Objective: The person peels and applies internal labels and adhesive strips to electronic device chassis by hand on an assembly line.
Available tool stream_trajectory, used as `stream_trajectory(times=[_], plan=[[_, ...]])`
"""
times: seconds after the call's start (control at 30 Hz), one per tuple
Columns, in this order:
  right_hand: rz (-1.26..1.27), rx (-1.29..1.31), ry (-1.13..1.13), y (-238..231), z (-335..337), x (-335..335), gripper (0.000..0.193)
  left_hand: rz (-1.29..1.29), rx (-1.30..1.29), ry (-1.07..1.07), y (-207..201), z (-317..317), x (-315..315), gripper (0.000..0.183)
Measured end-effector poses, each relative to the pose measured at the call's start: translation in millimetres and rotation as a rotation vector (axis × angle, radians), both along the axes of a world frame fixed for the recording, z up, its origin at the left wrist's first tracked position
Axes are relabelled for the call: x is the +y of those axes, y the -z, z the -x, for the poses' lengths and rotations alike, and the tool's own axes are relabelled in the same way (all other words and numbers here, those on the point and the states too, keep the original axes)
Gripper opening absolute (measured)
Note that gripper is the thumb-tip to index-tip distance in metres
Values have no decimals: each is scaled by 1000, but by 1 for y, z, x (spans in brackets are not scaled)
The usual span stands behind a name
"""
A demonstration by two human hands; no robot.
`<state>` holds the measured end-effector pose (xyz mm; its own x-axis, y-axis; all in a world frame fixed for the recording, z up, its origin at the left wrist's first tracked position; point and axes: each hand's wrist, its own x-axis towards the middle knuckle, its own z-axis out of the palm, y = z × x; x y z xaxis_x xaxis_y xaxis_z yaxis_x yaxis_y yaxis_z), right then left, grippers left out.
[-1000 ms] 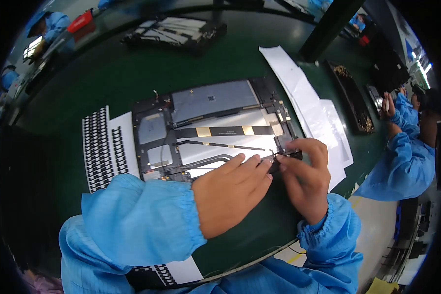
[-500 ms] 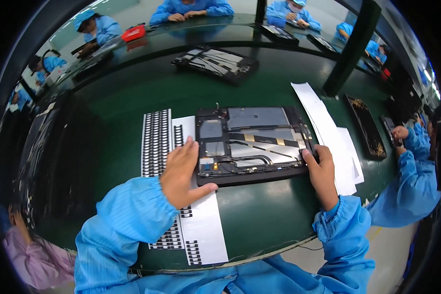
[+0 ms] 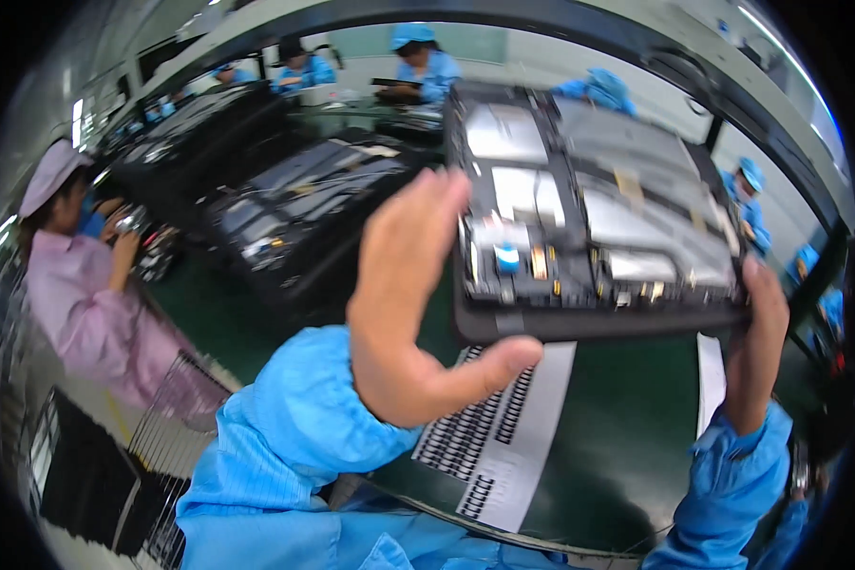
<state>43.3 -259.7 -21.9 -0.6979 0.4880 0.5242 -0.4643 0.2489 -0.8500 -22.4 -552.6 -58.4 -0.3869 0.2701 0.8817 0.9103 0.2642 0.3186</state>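
Note:
An opened tablet-like device [image 3: 651, 223] in a black tray [image 3: 541, 323] is lifted off the green table and tilted, its silver battery blocks, cables and circuit parts uncovered. My left hand [image 3: 408, 304] presses its fingers against the tray's left side, with the thumb stretched along the front edge. At the opposite end my right hand [image 3: 765, 328] grips the right edge, its thumb on top and its other fingers mostly hidden. Both hands are blurred by motion. Under the tray lies a white sheet with rows of small black stickers [image 3: 484, 418].
To the left stand stacks of black trays with similar devices [image 3: 313, 195]. A person in pink [image 3: 95, 275] works beyond them, near a wire rack [image 3: 176, 418]. More white paper [image 3: 711, 380] lies at right. A dark frame bar [image 3: 446, 14] arches overhead, with people in blue behind.
My hands have raised the tray with the device from the table. The view has swung left, bringing the tray stacks and the person in pink further in.

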Motion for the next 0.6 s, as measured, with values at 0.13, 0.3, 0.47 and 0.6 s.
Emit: stream_trajectory(times=[0.13,0.3,0.47,0.6], plan=[[106,70,-399,-43,92,-65,16,-320,-30,-103,-25,-1,-48,90],[56,220,-583,-38,220,-148,14,-328,78,-406,-18,17,-101,90],[84,264,-504,15,289,-191,15,-163,-18,-765,17,29,-110,91],[-42,118,-309,46,307,-210,14,-199,-121,-842,41,34,-98,90]])
